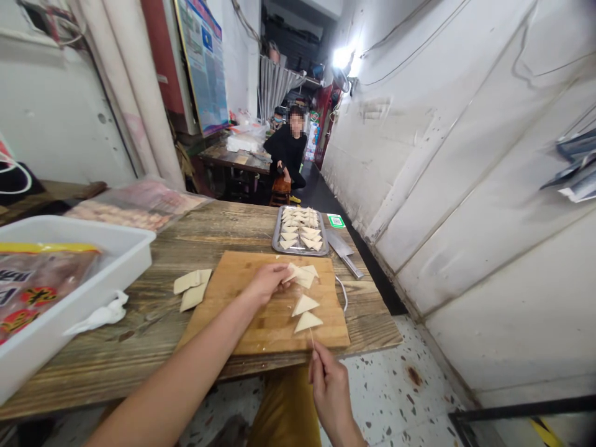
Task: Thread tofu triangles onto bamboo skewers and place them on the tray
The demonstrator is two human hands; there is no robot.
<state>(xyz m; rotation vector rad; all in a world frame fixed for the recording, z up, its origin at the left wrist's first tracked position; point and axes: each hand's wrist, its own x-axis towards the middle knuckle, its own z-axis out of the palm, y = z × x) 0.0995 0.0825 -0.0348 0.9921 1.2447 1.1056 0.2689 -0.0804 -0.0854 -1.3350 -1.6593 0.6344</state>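
Observation:
My right hand (329, 379) pinches a thin wooden skewer (312, 337) at the board's near edge. The skewer's upper end meets a pale triangular tofu slice (308, 321); whether it pierces the slice is too small to tell. Another triangle lies just beyond it. My left hand (270, 281) reaches over the wooden cutting board (233, 316), its fingers closed at the edge of overlapping tofu triangles (305, 277). Left of the board lie several uncut square slices (193, 288). A metal tray (278, 231) behind the board holds rows of triangles.
A cleaver (342, 248) lies right of the tray, near a green QR card (336, 221). At left stand a white plastic bin (135, 245) with packaged food and a clear bag (135, 208) of pinkish pieces. Beyond the table, a person (288, 149) in black sits low.

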